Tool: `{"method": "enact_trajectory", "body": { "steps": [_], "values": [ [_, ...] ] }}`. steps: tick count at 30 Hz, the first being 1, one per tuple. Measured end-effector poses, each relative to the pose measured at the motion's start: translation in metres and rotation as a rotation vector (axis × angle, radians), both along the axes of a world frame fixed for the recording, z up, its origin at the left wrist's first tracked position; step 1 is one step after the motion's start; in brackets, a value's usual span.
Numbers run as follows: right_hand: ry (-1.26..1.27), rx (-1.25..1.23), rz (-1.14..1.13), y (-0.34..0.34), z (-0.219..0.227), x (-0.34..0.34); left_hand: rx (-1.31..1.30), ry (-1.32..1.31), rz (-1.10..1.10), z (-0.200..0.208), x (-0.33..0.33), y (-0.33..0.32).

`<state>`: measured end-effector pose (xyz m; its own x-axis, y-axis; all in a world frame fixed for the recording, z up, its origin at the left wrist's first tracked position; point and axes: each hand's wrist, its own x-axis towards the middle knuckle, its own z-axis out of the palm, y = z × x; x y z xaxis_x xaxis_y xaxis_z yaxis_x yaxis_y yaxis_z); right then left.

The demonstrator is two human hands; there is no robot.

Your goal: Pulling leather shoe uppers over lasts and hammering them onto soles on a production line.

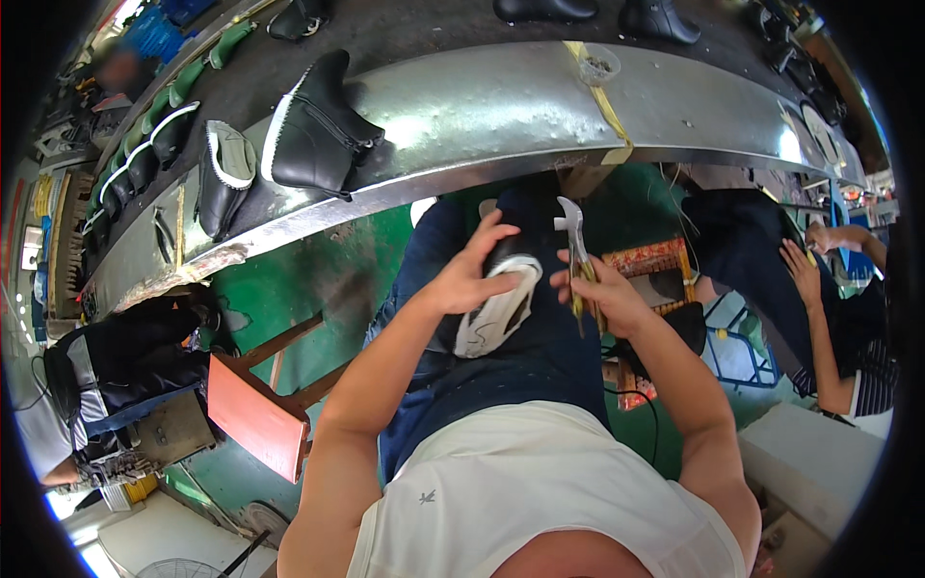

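Note:
My left hand grips a black boot turned over on my lap. Its pale underside faces up, with a white edge around the heel end. The thumb lies over that edge and the fingers wrap the dark upper. Just to the right of the boot, my right hand is closed around the handles of metal lasting pliers. Their hammer-like head points away from me and does not touch the boot. My fingers partly cover the handles.
Beyond my knees runs a metal-edged bench. On it stand a black ankle boot, another upturned boot, green shoe lasts and a small clear cup. A pink-topped stool is at left; a co-worker's hand at right.

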<state>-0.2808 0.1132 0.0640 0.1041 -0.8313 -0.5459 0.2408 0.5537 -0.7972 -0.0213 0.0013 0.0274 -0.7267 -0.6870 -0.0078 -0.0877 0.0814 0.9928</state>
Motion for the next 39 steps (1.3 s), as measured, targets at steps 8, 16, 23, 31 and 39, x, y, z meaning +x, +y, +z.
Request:
{"method": "enact_trajectory", "body": {
  "steps": [8, 16, 23, 31, 39],
  "values": [
    [0.426, -0.267, 0.633, 0.027, 0.056, 0.035, 0.211, 0.285, 0.340, 0.012, 0.041, 0.033],
    [0.068, -0.095, 0.564, 0.003, 0.032, 0.077, 0.166, 0.218, 0.410, -0.007, 0.069, 0.040],
    [0.057, 0.039, 0.555, -0.011, 0.036, 0.103, 0.159, 0.100, 0.320, -0.012, 0.083, 0.037],
    [0.898, -0.529, 0.595, -0.026, -0.030, 0.103, 0.442, 0.277, 0.425, -0.052, 0.068, 0.021],
    [0.503, -0.203, 0.476, -0.028, -0.041, 0.075, 0.614, 0.108, 0.519, -0.043, 0.027, 0.003]
  ]
}}
